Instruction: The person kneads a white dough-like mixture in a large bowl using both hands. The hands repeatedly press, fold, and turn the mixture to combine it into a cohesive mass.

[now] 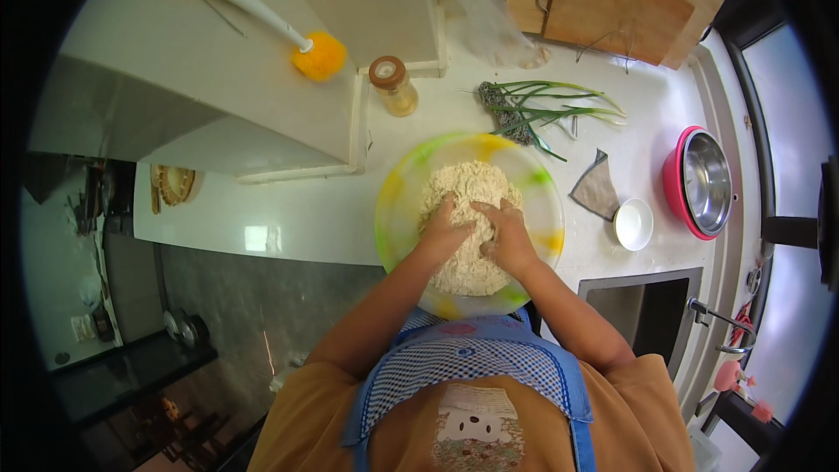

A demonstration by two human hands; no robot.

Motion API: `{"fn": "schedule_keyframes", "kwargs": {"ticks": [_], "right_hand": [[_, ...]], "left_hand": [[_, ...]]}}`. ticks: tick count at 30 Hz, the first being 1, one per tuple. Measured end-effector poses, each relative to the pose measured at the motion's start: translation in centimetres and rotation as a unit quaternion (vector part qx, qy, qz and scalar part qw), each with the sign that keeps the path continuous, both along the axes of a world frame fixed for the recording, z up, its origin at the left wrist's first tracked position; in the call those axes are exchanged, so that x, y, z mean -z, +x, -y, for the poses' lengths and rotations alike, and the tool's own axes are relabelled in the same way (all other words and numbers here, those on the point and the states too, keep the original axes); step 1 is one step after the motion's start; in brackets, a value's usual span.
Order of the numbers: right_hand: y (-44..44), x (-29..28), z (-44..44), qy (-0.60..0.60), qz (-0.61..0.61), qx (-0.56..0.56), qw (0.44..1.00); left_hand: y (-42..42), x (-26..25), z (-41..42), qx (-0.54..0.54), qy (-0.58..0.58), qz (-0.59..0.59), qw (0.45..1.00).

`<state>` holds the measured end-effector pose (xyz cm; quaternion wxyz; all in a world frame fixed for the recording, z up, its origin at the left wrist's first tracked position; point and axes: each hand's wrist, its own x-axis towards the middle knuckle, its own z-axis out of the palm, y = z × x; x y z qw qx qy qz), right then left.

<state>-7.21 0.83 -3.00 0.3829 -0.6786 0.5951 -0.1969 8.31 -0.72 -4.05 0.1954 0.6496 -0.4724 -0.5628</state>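
A large plastic basin (390,210) in mottled green, yellow and white stands at the counter's front edge, against the blue checked apron. Crumbly, pale flour dough (475,275) is heaped inside it. My left hand (446,229) rests in the left part of the heap, its fingers partly sunk in and hidden. On the right side of the same heap lies my right hand (508,236), fingers spread and dusted with flour. Neither hand grasps a separate object. The two hands are close together but apart.
Behind the basin are a brown-lidded jar (395,88) and green onions (557,108) on a dark mesh cloth. To the right are a grey cloth (596,190), a white bowl (633,225), nested basins (704,183) and a sink (639,282). A wall corner juts out at left.
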Motion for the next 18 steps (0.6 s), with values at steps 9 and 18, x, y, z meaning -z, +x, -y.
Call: {"fn": "schedule_keyframes", "kwargs": {"ticks": [9, 18], "right_hand": [[-1.5, -4.4, 5.8, -0.005, 0.11, -0.08, 0.991], [-2.1, -2.0, -1.7, 0.036, -0.324, -0.296, 0.898]], "left_hand": [[3.0, -3.9, 3.2, -0.008, -0.113, -0.011, 0.993], [1.4, -3.6, -4.1, 0.348, -0.046, 0.335, 0.874]]}}
